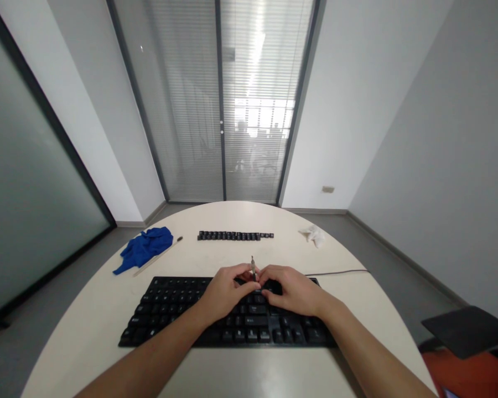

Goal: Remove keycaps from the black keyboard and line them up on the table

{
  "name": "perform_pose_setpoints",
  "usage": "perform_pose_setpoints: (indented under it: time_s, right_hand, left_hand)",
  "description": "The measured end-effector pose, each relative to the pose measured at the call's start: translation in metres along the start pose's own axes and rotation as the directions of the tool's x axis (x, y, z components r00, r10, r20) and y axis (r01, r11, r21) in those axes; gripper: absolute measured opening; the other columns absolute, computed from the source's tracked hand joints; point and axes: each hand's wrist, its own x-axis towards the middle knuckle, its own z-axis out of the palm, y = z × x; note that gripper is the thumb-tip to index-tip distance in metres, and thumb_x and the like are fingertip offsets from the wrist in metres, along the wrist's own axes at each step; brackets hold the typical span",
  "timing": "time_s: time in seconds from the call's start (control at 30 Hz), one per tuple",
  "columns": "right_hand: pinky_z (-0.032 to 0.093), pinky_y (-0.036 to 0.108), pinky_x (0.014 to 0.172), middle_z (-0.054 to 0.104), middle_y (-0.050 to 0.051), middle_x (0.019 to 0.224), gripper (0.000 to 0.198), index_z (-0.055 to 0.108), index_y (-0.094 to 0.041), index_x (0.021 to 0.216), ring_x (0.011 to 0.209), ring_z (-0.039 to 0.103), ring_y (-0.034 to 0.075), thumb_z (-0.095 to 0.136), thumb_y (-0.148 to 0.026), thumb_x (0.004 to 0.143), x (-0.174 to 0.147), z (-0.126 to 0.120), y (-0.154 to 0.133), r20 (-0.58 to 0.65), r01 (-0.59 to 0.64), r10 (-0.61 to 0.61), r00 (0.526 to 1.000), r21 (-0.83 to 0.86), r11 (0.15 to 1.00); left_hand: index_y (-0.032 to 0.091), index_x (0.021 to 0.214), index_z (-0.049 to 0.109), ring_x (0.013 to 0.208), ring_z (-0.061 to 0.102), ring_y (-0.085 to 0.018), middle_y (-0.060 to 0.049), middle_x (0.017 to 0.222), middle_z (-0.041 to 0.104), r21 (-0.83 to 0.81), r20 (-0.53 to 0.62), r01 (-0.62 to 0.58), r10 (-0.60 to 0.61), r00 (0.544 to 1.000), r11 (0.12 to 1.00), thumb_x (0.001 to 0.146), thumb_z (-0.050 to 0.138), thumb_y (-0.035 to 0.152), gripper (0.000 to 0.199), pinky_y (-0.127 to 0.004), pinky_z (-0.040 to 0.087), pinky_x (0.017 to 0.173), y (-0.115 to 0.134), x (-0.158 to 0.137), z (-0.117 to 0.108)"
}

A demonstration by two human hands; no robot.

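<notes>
A black keyboard (170, 301) lies across the table under both my forearms, rows of keys showing on either side. Over its upper part my hands meet. My left hand (228, 287) pinches a slim upright tool (253, 266) with a pale, metallic-looking shaft; its exact kind is too small to tell, and its lower end is hidden by fingers. Right beside it, my right hand (288, 287) has its fingers curled and the thumb low over the keys. Whatever lies between those right fingertips is hidden.
Loose black keycaps (232, 236) stand in rows beyond the keyboard. Back left are a crumpled blue cloth (147, 246) and a thin brush (157, 256). White crumpled tissue (314, 235) sits back right. A cable (340, 272) runs to the table's (274, 370) right edge; a chair (468, 331) stands beyond.
</notes>
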Motion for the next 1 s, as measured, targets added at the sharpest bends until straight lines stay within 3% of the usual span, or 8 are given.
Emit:
perform_pose_setpoints:
  time_s: [0.1, 0.3, 0.43, 0.57, 1.0]
  right_hand:
    - [0.049, 0.029, 0.082, 0.071, 0.003, 0.094, 0.012, 0.067, -0.021, 0.088, 0.087, 0.065, 0.018, 0.057, -0.016, 0.083, 0.0, -0.001, 0.005, -0.011, -0.012, 0.012, 1.0, 0.004, 1.0]
    - [0.049, 0.03, 0.083, 0.071, 0.005, 0.097, 0.019, 0.069, -0.021, 0.099, 0.089, 0.065, 0.019, 0.053, -0.021, 0.09, 0.0, -0.001, 0.009, -0.036, -0.005, 0.005, 0.999, -0.011, 1.0]
    - [0.049, 0.031, 0.085, 0.071, 0.005, 0.097, 0.02, 0.07, -0.021, 0.098, 0.09, 0.065, 0.018, 0.052, -0.023, 0.092, -0.001, -0.001, 0.008, -0.024, 0.037, -0.037, 0.999, -0.007, 0.999]
    - [0.049, 0.032, 0.088, 0.071, 0.005, 0.1, 0.02, 0.072, -0.022, 0.099, 0.093, 0.065, 0.018, 0.053, -0.027, 0.093, -0.001, -0.001, 0.007, -0.026, 0.059, -0.058, 0.998, 0.045, 0.997]
    - [0.049, 0.031, 0.092, 0.071, 0.004, 0.107, 0.023, 0.074, -0.025, 0.103, 0.098, 0.066, 0.019, 0.061, -0.037, 0.089, -0.002, 0.001, 0.012, -0.005, 0.048, -0.047, 0.999, 0.046, 0.998]
  left_hand:
    - [0.02, 0.095, 0.071, 0.078, 0.065, -0.019, -0.002, 0.085, 0.072, 0.046, 0.044, -0.044, 0.042, 0.998, 0.998, 0.083, 0.063, 0.03, 0.019, -0.024, 0.048, 0.063, 0.003, 0.0, 0.002]
    - [0.021, 0.099, 0.07, 0.082, 0.067, -0.02, -0.003, 0.091, 0.073, 0.088, -0.002, -0.054, 0.055, 0.998, 0.995, 0.083, 0.063, 0.03, 0.02, -0.026, 0.051, 0.069, 0.004, -0.002, 0.003]
    - [0.02, 0.104, 0.064, 0.069, 0.066, -0.016, -0.002, 0.084, 0.071, 0.023, -0.063, 0.037, -0.035, 0.997, 0.999, 0.084, 0.061, 0.031, 0.022, -0.023, 0.05, 0.063, 0.001, -0.003, 0.004]
    - [0.019, 0.099, 0.06, 0.059, 0.062, -0.013, -0.001, 0.082, 0.068, -0.03, -0.052, 0.056, -0.057, 0.997, 0.998, 0.086, 0.059, 0.035, 0.021, -0.021, 0.046, 0.053, 0.0, -0.004, 0.004]
    - [0.018, 0.096, 0.059, 0.068, 0.062, -0.012, -0.001, 0.09, 0.065, -0.136, -0.028, 0.046, -0.05, 0.998, 0.99, 0.086, 0.059, 0.033, 0.018, -0.021, 0.05, 0.063, -0.001, -0.003, 0.002]
